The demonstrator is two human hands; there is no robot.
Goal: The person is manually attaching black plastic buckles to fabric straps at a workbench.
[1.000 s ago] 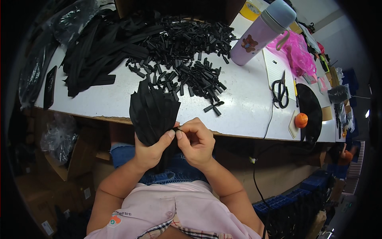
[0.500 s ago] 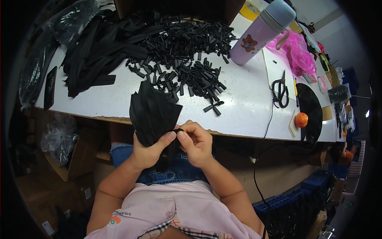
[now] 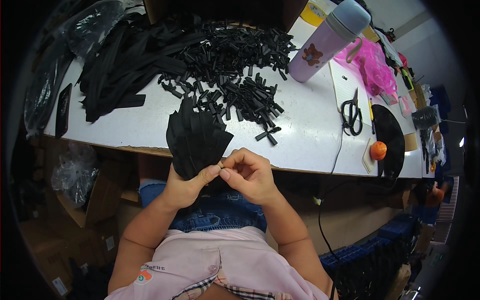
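My left hand (image 3: 186, 187) is wrapped round a fanned bundle of black fabric strips (image 3: 196, 136), its thumb laid across the lower end. The strips' cut ends spread upward over the table's front edge. Close against that thumb, my right hand (image 3: 251, 178) has thumb and forefinger pinched together; what lies between them is too small to make out. Beyond the bundle, a heap of small black plastic pieces (image 3: 252, 97) that look like zipper pulls covers part of the white table (image 3: 305, 132). More long black strips (image 3: 117, 65) lie in a pile at the left.
A lilac bottle (image 3: 320, 47) stands at the back right. Black scissors (image 3: 353, 117) lie near a notepad (image 3: 345, 82), with an orange fruit (image 3: 378, 150) on the right. A dark phone-like slab (image 3: 63, 111) sits at the left edge; cardboard boxes (image 3: 47, 245) stand below.
The bundle has tipped slightly to the right and its strips look more spread. My right hand has risen a little, and the dark strip end at its fingertips no longer shows.
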